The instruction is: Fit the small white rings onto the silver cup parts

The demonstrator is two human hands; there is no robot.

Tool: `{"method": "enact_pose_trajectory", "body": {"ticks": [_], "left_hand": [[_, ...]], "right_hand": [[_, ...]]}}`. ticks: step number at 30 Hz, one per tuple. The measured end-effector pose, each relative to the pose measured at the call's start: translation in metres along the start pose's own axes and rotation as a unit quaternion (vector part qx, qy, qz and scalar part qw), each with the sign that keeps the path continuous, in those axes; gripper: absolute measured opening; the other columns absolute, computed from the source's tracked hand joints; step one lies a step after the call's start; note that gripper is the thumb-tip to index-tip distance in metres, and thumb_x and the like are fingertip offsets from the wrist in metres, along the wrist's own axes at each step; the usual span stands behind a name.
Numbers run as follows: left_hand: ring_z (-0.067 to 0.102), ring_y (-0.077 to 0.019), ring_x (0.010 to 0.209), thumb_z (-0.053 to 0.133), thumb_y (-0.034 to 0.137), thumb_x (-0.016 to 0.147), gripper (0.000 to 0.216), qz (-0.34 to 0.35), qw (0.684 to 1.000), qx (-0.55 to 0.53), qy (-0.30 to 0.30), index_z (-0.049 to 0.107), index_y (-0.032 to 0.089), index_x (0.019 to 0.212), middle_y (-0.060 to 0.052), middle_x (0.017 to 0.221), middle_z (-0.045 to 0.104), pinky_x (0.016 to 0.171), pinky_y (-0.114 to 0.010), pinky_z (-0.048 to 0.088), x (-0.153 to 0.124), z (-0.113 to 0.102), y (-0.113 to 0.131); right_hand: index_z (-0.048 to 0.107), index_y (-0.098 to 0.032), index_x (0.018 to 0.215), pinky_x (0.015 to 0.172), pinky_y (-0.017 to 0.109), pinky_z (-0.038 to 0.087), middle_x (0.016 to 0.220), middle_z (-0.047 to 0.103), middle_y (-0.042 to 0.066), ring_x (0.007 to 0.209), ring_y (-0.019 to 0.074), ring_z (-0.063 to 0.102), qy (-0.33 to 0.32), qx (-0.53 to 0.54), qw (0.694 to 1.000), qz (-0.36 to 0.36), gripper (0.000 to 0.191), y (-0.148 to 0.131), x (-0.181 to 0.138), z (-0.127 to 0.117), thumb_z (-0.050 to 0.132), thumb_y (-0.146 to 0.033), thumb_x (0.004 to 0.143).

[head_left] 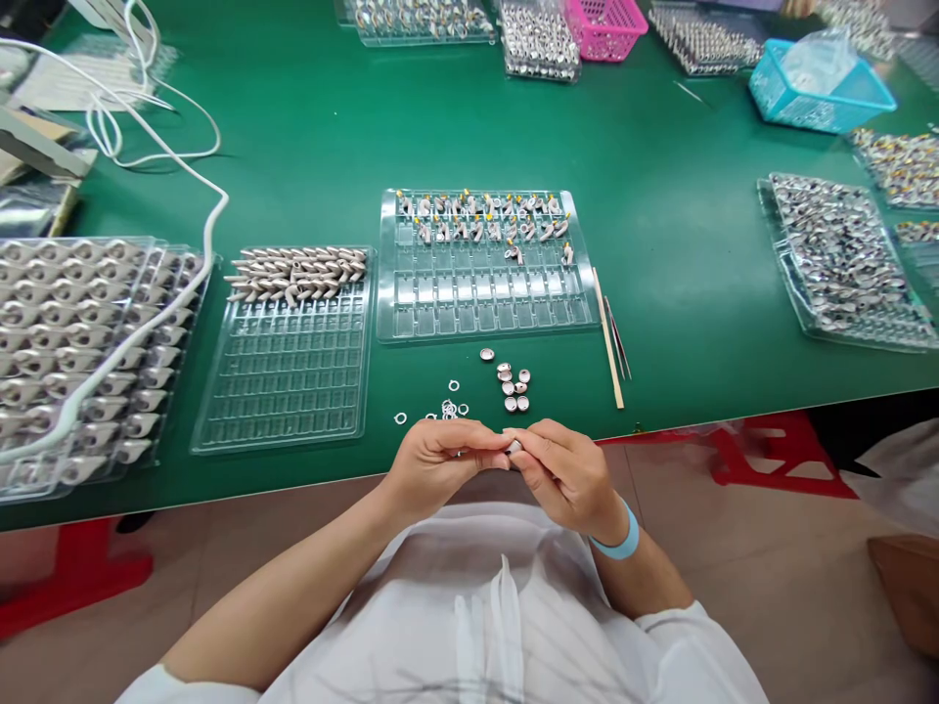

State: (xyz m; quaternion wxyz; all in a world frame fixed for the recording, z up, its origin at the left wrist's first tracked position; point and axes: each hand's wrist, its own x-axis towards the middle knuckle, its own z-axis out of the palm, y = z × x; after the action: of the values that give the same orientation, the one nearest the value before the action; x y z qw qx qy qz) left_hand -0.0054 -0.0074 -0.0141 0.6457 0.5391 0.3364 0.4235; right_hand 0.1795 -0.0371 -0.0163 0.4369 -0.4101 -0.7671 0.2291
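My left hand point(440, 460) and my right hand point(564, 474) meet at the near edge of the green table point(308, 147), fingertips pinched together on a small silver metal part point(514, 446). Just beyond them lie several round silver caps point(514, 383) and small metal rings point(447, 403) loose on the table. Farther back stands a clear compartment tray point(484, 298) with small grey and yellow parts in its top rows. A wooden stick point(608, 342) and tweezers point(620, 342) lie to the right of that tray.
A clear tray point(290, 381) with grey parts stacked at its top sits left of centre. A fuller tray point(80, 362) with a white cable point(183, 284) over it is at the far left. More trays of metal parts point(843, 264), a pink basket point(605, 24) and a blue basket point(818, 83) are at the right and back.
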Motion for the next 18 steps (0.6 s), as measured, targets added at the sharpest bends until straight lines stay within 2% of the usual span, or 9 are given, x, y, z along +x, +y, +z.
{"method": "enact_pose_trajectory", "body": {"ticks": [2, 8, 14, 18], "left_hand": [[0.070, -0.0181, 0.064, 0.076, 0.021, 0.076, 0.012, -0.013, 1.000, -0.021, 0.004, 0.079, 0.018, 0.088, -0.007, 0.072, 0.075, 0.059, -0.030, 0.061, 0.0001, 0.0005, 0.0003], [0.069, -0.0162, 0.063, 0.075, 0.016, 0.077, 0.018, -0.008, 1.000, 0.003, 0.010, 0.078, 0.020, 0.094, -0.006, 0.071, 0.074, 0.058, -0.027, 0.061, -0.0035, 0.0011, -0.0011], [0.073, -0.0190, 0.065, 0.081, 0.021, 0.070, 0.028, -0.111, 0.992, -0.023, 0.048, 0.074, 0.014, 0.096, -0.007, 0.076, 0.076, 0.065, -0.029, 0.064, -0.0070, 0.0039, 0.0029], [0.073, -0.0189, 0.068, 0.082, 0.023, 0.069, 0.025, -0.149, 0.986, -0.057, 0.052, 0.068, 0.013, 0.086, -0.007, 0.078, 0.076, 0.067, -0.029, 0.064, -0.0048, 0.0052, 0.0075]], "right_hand": [[0.058, -0.016, 0.122, 0.059, 0.027, 0.054, 0.082, 0.065, 0.007, 0.070, 0.0151, 0.061, -0.012, -0.001, 1.000, -0.004, 0.030, 0.0000, 0.0001, -0.0007, 0.048, -0.015, 0.093], [0.058, -0.015, 0.120, 0.060, 0.027, 0.053, 0.081, 0.063, 0.007, 0.070, 0.0149, 0.058, -0.040, -0.002, 0.999, -0.009, 0.029, 0.0000, 0.0009, -0.0036, 0.048, -0.015, 0.093], [0.058, -0.016, 0.118, 0.059, 0.027, 0.053, 0.085, 0.066, 0.008, 0.069, 0.0148, 0.060, -0.021, -0.025, 0.999, -0.030, 0.028, 0.0006, -0.0002, -0.0028, 0.050, -0.015, 0.092], [0.058, -0.016, 0.121, 0.057, 0.026, 0.052, 0.080, 0.064, 0.006, 0.067, 0.0143, 0.059, -0.005, -0.029, 0.999, -0.026, 0.030, 0.0005, -0.0016, -0.0009, 0.050, -0.015, 0.092]]}}
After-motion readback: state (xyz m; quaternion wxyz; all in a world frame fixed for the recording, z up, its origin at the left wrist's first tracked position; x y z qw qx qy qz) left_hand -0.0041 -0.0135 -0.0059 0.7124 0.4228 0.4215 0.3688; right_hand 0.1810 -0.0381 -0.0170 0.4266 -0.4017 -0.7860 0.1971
